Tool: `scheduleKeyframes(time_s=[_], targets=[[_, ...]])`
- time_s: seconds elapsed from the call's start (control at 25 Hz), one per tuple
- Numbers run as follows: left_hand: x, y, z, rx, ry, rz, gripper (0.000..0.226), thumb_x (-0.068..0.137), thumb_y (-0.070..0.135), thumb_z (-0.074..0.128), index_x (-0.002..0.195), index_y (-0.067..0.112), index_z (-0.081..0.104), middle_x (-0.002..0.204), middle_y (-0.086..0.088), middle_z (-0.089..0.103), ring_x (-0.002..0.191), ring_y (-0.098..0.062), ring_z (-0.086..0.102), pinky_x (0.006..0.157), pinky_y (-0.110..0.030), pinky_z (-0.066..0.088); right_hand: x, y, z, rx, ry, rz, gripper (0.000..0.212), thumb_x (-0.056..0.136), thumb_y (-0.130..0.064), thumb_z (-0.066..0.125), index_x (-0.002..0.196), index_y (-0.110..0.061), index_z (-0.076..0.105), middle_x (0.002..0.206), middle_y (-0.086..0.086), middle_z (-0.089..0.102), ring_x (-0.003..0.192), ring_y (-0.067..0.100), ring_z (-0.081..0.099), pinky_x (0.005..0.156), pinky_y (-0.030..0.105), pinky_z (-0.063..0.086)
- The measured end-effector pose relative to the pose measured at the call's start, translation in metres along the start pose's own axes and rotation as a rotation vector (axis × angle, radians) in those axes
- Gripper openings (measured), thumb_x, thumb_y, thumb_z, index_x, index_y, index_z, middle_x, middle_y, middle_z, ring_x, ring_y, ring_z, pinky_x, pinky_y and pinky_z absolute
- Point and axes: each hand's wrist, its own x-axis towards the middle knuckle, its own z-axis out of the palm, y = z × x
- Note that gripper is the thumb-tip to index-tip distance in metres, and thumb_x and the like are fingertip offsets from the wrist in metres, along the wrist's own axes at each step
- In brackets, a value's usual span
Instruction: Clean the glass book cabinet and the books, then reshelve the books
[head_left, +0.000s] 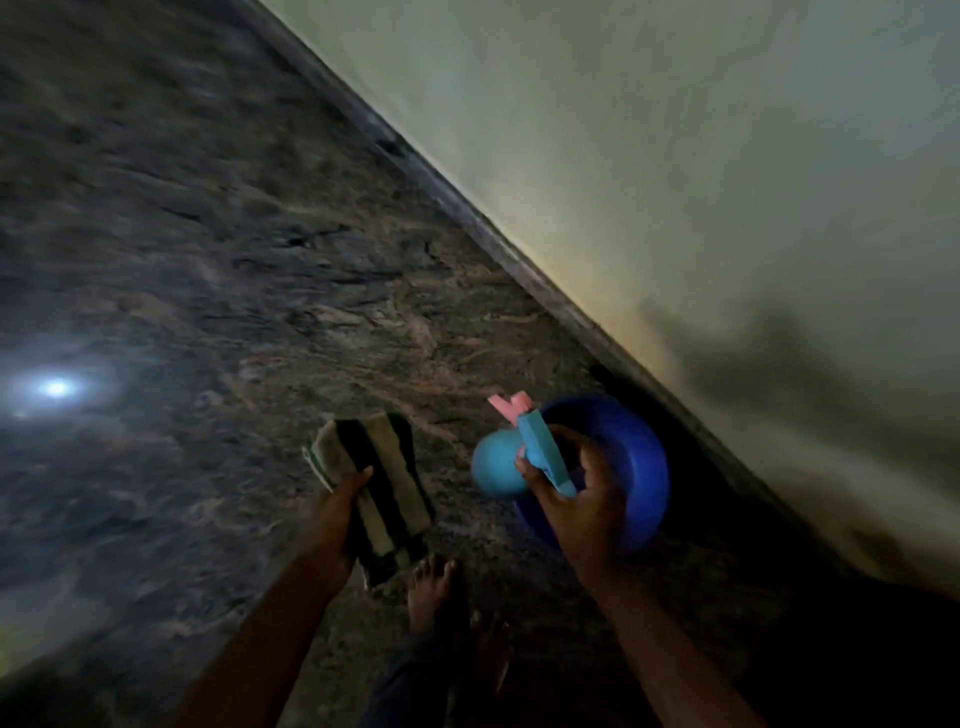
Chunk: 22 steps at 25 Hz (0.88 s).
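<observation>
A bare foot stands on the floor at the bottom, between two forearms that reach forward. The left hand grips a folded beige-and-black striped cloth, thumb across its face, the cloth upright above the foot. The right hand, just beside it, curls its fingers round the neck of a light blue plastic spray bottle with a pink nozzle. A round deep-blue plastic bowl lies behind that hand; whether the hand also holds it, I cannot tell. Beyond spreads mottled brown stone floor, meeting a pale wall.
</observation>
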Motion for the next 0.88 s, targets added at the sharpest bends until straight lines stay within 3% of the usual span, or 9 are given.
scheduleKeyframes(time_s=[0.12,0.2,0.28,0.36,0.44,0.48,0.56,0.76,0.88], targets=[[-0.079,0.036,-0.035,-0.127,0.026,0.041,0.05,0.09,0.036,0.055,0.13,0.006,0.05,0.126,-0.017,0.057,0.109,-0.031,0.057,0.094,-0.049,0.046,-0.007,-0.097,-0.004,0.1,-0.028,-0.045,0.037,0.07,-0.06,0.067,0.095,-0.035,0.055,0.089,-0.013,0.063,0.084,0.001,0.061,0.07,0.022,0.05],[-0.131,0.056,-0.06,-0.254,0.048,0.052,0.043,0.091,0.037,0.053,0.121,0.006,0.053,0.109,-0.015,0.064,0.096,-0.029,0.061,0.079,-0.045,0.049,-0.008,-0.156,-0.001,0.12,-0.075,-0.14,0.035,0.07,-0.058,0.068,0.094,-0.036,0.055,0.086,-0.005,0.064,0.079,0.014,0.061,0.069,0.028,0.05],[-0.171,0.069,-0.09,-0.396,0.026,0.105,0.036,0.093,0.036,0.05,0.116,0.009,0.054,0.092,-0.012,0.066,0.085,-0.026,0.061,0.066,-0.04,0.046,-0.01,-0.209,0.008,0.164,-0.118,-0.199,0.036,0.069,-0.051,0.068,0.096,-0.03,0.057,0.088,-0.004,0.063,0.079,0.009,0.059,0.07,0.019,0.046],[-0.201,0.076,-0.119,-0.521,0.034,0.143,0.034,0.092,0.035,0.051,0.112,0.009,0.057,0.08,-0.011,0.071,0.082,-0.027,0.062,0.063,-0.04,0.047,-0.014,-0.249,0.027,0.218,-0.205,-0.214,0.032,0.071,-0.05,0.065,0.095,-0.031,0.057,0.087,-0.008,0.062,0.078,0.001,0.058,0.07,0.017,0.046],[-0.219,0.084,-0.146,-0.626,0.018,0.194,0.029,0.093,0.034,0.05,0.104,0.009,0.059,0.071,-0.009,0.072,0.074,-0.027,0.067,0.057,-0.038,0.052,-0.017,-0.278,0.05,0.237,-0.307,-0.218,0.029,0.073,-0.057,0.065,0.091,-0.038,0.054,0.086,-0.007,0.061,0.08,0.011,0.062,0.07,0.031,0.05],[-0.226,0.091,-0.162,-0.675,0.016,0.213,0.026,0.094,0.032,0.049,0.101,0.009,0.059,0.07,-0.008,0.072,0.068,-0.026,0.069,0.051,-0.035,0.054,-0.016,-0.29,0.066,0.234,-0.372,-0.232,0.03,0.073,-0.062,0.064,0.091,-0.041,0.054,0.086,-0.004,0.062,0.08,0.019,0.064,0.068,0.039,0.051],[-0.23,0.109,-0.195,-0.768,0.026,0.252,0.025,0.094,0.03,0.048,0.103,0.009,0.059,0.072,-0.009,0.073,0.062,-0.022,0.07,0.045,-0.034,0.055,-0.015,-0.313,0.099,0.233,-0.511,-0.243,0.031,0.07,-0.062,0.066,0.094,-0.046,0.054,0.088,-0.002,0.063,0.079,0.026,0.064,0.068,0.04,0.051],[-0.228,0.19,-0.281,-0.93,0.003,0.334,0.033,0.096,0.036,0.041,0.109,0.011,0.057,0.08,-0.011,0.073,0.068,-0.024,0.071,0.048,-0.038,0.056,-0.014,-0.374,0.198,0.256,-0.823,-0.239,0.058,0.062,-0.048,0.07,0.113,-0.023,0.053,0.1,-0.012,0.063,0.09,0.017,0.064,0.078,0.037,0.052],[-0.217,0.247,-0.334,-0.838,0.023,0.343,0.04,0.094,0.044,0.044,0.111,0.011,0.059,0.091,-0.014,0.073,0.084,-0.029,0.069,0.064,-0.043,0.058,-0.011,-0.418,0.273,0.184,-0.978,-0.324,0.039,0.07,-0.053,0.067,0.106,-0.041,0.057,0.1,-0.007,0.064,0.078,0.011,0.062,0.068,0.03,0.05]])
